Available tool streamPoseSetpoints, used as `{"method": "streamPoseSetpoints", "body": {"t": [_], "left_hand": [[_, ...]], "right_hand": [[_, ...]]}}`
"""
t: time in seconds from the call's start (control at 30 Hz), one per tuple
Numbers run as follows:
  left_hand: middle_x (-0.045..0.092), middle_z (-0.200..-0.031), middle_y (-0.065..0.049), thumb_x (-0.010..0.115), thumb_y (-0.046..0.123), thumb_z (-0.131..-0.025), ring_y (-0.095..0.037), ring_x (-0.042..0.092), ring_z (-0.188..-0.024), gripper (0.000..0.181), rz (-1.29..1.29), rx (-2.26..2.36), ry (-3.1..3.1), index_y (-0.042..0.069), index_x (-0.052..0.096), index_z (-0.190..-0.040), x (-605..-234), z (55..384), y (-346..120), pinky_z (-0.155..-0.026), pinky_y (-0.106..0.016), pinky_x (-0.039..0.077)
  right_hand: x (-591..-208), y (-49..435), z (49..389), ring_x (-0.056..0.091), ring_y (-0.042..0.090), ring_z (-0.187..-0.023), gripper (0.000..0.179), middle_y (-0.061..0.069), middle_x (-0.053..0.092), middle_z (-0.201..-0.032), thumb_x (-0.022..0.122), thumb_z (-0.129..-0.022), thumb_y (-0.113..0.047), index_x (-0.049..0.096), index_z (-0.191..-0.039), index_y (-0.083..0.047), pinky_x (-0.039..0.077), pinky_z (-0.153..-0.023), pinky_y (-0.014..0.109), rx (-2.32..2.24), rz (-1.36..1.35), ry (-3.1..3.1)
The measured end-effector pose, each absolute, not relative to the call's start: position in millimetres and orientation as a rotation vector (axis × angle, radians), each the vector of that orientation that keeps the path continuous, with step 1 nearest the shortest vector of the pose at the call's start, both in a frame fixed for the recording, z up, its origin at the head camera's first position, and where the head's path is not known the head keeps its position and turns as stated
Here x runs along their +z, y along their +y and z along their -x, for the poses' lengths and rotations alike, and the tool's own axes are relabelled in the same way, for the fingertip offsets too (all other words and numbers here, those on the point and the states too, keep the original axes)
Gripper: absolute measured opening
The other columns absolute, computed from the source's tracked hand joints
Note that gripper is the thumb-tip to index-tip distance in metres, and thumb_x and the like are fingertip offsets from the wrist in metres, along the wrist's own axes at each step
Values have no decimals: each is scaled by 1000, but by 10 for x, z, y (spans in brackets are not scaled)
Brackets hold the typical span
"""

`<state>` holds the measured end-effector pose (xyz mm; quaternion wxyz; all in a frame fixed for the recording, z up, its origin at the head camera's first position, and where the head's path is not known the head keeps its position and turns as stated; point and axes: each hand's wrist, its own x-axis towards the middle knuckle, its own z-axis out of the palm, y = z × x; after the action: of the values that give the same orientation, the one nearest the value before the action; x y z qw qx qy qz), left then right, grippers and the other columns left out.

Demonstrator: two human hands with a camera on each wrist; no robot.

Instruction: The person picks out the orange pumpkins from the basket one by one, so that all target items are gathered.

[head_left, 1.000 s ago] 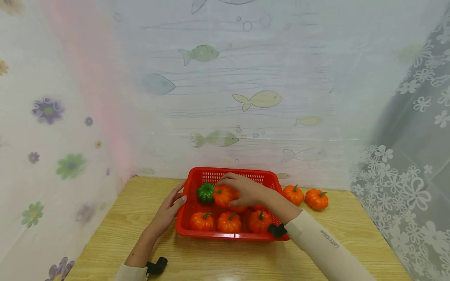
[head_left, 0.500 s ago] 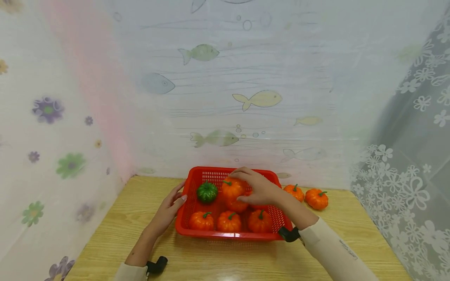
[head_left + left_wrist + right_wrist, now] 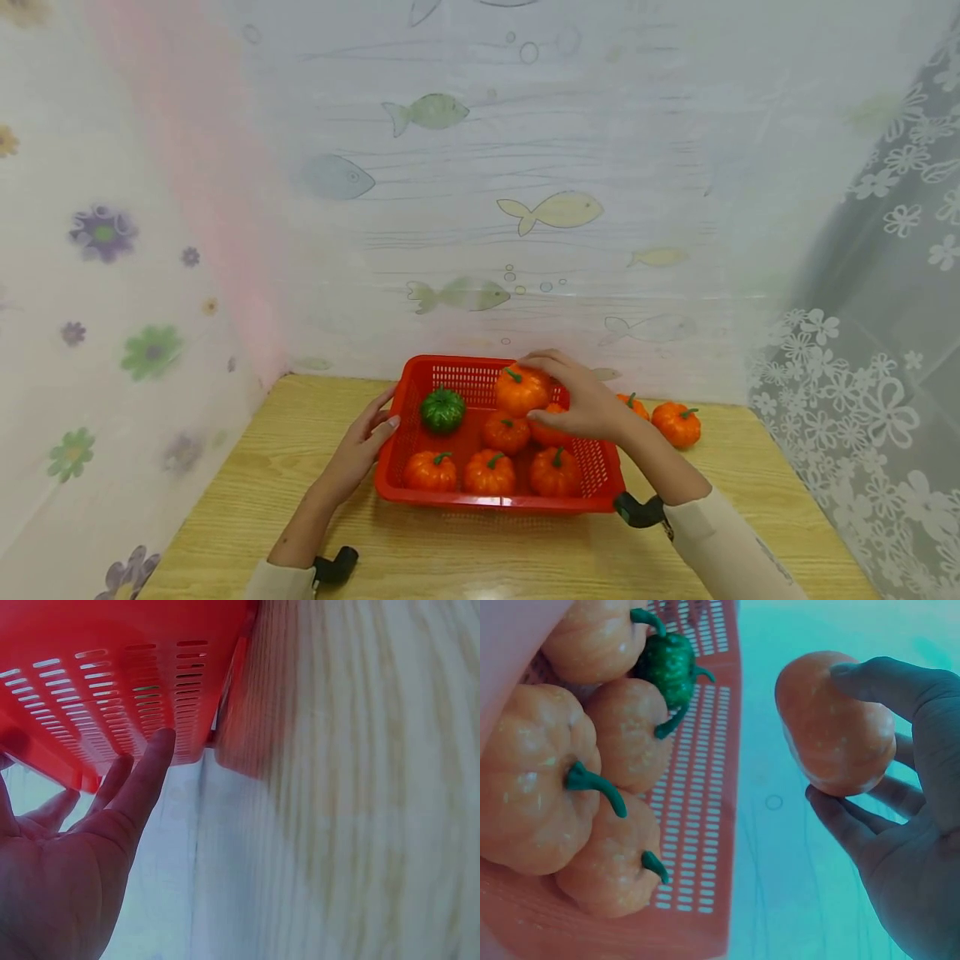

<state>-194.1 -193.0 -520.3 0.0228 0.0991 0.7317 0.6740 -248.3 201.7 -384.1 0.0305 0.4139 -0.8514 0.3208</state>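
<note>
A small orange pumpkin (image 3: 520, 390) with a green stem is raised above the red basket (image 3: 491, 502). My right hand (image 3: 581, 400) grips it, thumb on one side and fingers on the other; the right wrist view shows this pumpkin (image 3: 832, 724) apart from those below. On the left, my left hand (image 3: 362, 446) holds the basket's side with the thumb over the rim. Its fingers (image 3: 146, 776) reach along the slotted outer wall. Inside the basket sit a green pumpkin (image 3: 442, 411) and several orange pumpkins (image 3: 489, 475). One inside is partly hidden by my right hand.
Right of the basket, two orange pumpkins lie on the wooden table (image 3: 300, 467); the outer pumpkin (image 3: 676, 425) shows fully, the other is partly covered by my right hand and forearm. Behind the table rises a wall (image 3: 465, 233) with fish drawings.
My right hand has lifted the orange pumpkin from beside the green one and carried it up and rightward, uncovering another orange pumpkin. The left hand has kept its place on the basket.
</note>
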Motion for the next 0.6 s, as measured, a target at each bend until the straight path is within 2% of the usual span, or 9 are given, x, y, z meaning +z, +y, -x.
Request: {"method": "streamPoseSetpoints", "body": {"t": [0.3,0.4,0.6], "left_hand": [[44,-162,-18,55,35,-112,-46,53,-140,60,-310,2084,2265,34,31,-167,-5186,2064,-1965,-99,-49,59],[44,-162,-19,54,34,-113,-46,53,-140,60,-324,2080,2258,33,31,-167,-5178,2123,-1983,-99,-49,59],[44,-162,-19,54,34,-113,-46,53,-140,60,-338,2079,2231,33,30,-168,-5173,2234,-2020,-100,-48,59]], "right_hand": [[-3871,2150,2483,51,29,-142,71,2,52,-155,87,-90,-19,55,-153,-18,47,-113,58,1042,-1176,-2573],[-3904,2209,2509,53,28,-140,71,3,53,-155,86,-91,-20,54,-154,-18,50,-111,52,1057,-1154,-2542],[-3974,2368,2575,57,29,-136,69,6,55,-153,86,-92,-18,54,-154,-16,51,-109,29,1142,-1094,-2488]]}}
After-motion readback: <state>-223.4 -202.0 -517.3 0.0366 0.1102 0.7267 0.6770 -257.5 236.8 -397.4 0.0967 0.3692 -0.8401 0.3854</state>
